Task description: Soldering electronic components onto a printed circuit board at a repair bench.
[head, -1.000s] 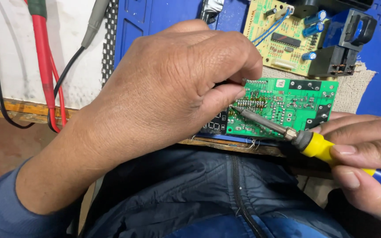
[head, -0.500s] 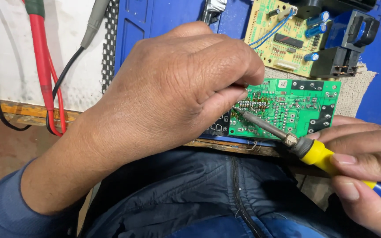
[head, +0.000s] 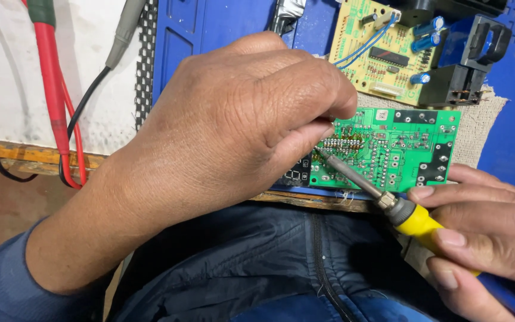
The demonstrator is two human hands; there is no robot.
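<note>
Soldering iron [head: 388, 203] tip slid left across green board [head: 397, 149].

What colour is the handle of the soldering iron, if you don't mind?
Yellow near the shaft; the soldering iron shows best in the head view.

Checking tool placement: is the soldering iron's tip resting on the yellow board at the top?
No, the soldering iron tip touches the green circuit board, held by the right hand.

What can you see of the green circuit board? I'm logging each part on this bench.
The green circuit board is rectangular, solder side up, with silvery joints and black patches at its right edge. It lies flat on a beige cloth. The left hand covers its left end; the soldering iron tip meets it near the left.
</note>
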